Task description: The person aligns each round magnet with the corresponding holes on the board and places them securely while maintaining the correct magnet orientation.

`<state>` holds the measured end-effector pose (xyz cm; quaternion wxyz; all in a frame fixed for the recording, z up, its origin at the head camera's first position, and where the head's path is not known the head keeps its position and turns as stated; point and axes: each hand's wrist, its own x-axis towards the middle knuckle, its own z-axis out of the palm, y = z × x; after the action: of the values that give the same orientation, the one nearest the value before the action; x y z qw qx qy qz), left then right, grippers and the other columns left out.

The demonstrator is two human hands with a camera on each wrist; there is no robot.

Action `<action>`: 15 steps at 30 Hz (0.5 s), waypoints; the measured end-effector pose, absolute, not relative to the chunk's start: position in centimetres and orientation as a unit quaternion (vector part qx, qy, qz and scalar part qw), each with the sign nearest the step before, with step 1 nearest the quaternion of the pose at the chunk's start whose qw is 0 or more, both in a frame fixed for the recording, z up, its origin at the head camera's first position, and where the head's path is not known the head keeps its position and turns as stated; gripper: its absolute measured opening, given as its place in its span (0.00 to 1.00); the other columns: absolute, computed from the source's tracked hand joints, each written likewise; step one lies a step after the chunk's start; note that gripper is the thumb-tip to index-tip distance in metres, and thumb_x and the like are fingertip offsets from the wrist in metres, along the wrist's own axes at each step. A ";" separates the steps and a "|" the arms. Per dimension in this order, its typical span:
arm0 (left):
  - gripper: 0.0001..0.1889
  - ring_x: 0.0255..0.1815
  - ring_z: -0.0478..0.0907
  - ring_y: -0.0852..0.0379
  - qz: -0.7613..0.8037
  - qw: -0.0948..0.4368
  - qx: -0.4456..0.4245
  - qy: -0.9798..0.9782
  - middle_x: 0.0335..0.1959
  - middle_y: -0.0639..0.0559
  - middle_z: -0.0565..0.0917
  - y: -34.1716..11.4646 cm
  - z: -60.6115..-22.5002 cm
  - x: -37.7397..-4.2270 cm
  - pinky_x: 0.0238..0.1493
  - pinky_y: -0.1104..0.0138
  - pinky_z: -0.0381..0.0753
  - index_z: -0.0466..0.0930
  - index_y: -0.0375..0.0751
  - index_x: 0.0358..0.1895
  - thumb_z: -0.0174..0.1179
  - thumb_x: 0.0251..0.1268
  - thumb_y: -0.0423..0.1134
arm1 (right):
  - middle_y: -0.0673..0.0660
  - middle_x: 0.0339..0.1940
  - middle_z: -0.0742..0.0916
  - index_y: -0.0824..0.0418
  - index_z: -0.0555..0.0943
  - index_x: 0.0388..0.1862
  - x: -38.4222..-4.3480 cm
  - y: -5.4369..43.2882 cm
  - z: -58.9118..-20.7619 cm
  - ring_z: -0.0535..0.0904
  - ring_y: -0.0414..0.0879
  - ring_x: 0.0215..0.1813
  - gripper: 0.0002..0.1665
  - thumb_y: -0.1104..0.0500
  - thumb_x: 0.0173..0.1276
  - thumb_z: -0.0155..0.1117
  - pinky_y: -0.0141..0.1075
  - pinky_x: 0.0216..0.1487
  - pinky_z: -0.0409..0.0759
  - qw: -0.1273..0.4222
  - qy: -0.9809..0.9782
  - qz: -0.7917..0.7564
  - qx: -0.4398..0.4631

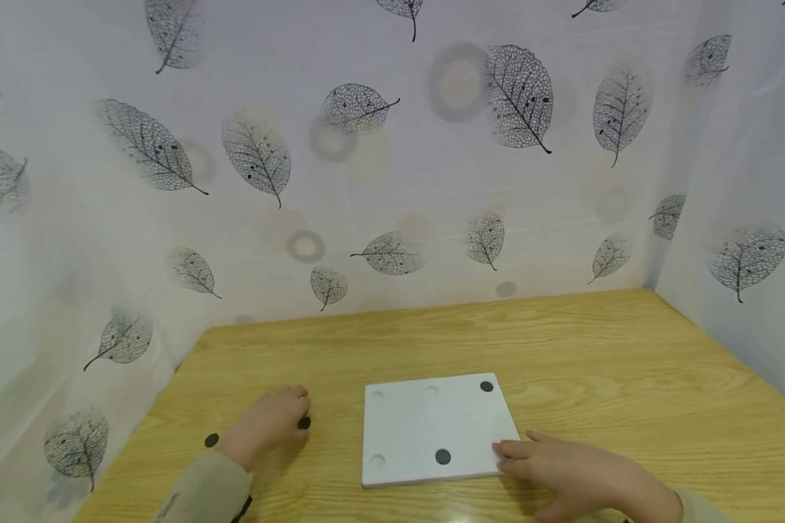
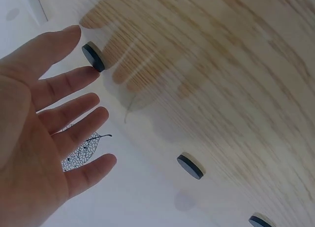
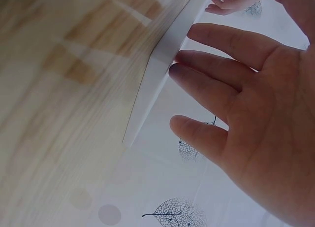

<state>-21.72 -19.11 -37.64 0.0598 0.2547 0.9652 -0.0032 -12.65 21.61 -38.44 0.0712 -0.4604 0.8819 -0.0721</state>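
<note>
My left hand (image 1: 271,421) is at a small black disc (image 1: 304,422) on the wooden table. In the left wrist view that disc (image 2: 93,57) lies between thumb and index finger; the index fingertip touches or nearly touches it, while the thumb is apart. To the right is a white rectangular board (image 1: 432,428) with shallow round recesses. Two black discs sit in it, one at the far right corner (image 1: 487,386), another near the front edge (image 1: 443,457). My right hand (image 1: 572,468) rests its extended fingertips on the board's right edge, covering the near right corner.
Another black disc (image 1: 212,440) lies left of my left wrist. A further dark piece (image 1: 242,510) shows partly beside the left sleeve; the left wrist view has a disc (image 2: 260,222) cut by the frame edge. Leaf-printed white curtains (image 1: 392,181) surround the wooden table (image 1: 602,363).
</note>
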 end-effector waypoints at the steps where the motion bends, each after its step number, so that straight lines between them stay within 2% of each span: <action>1: 0.11 0.49 0.69 0.41 -0.004 0.058 0.255 0.965 0.48 0.41 0.73 -19.1 -37.7 -21.8 0.43 0.45 0.70 0.77 0.38 0.30 0.66 0.47 0.41 | 0.57 0.58 0.73 0.59 0.74 0.55 -12.7 21.6 -38.4 0.69 0.45 0.58 0.32 0.47 0.52 0.66 0.49 0.53 0.68 0.075 0.883 -0.075 -0.457; 9: 0.11 0.40 0.71 0.47 -0.008 0.045 0.258 0.965 0.43 0.44 0.73 -19.3 -38.2 -22.2 0.31 0.57 0.72 0.73 0.42 0.22 0.67 0.46 0.39 | 0.58 0.58 0.73 0.60 0.74 0.55 -12.5 21.6 -38.5 0.69 0.46 0.57 0.33 0.45 0.53 0.65 0.48 0.52 0.69 0.058 0.882 -0.066 -0.462; 15: 0.10 0.42 0.71 0.43 -0.005 0.042 0.257 0.965 0.44 0.41 0.73 -19.3 -38.0 -22.1 0.32 0.54 0.73 0.73 0.41 0.22 0.66 0.47 0.38 | 0.58 0.57 0.74 0.60 0.74 0.55 -12.4 21.5 -38.5 0.70 0.47 0.57 0.33 0.42 0.54 0.63 0.48 0.52 0.70 0.049 0.882 -0.063 -0.465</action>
<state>-22.12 -19.30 -38.01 0.0423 0.2570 0.9655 -0.0055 -12.42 21.55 -38.52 0.0490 -0.4652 0.8816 -0.0634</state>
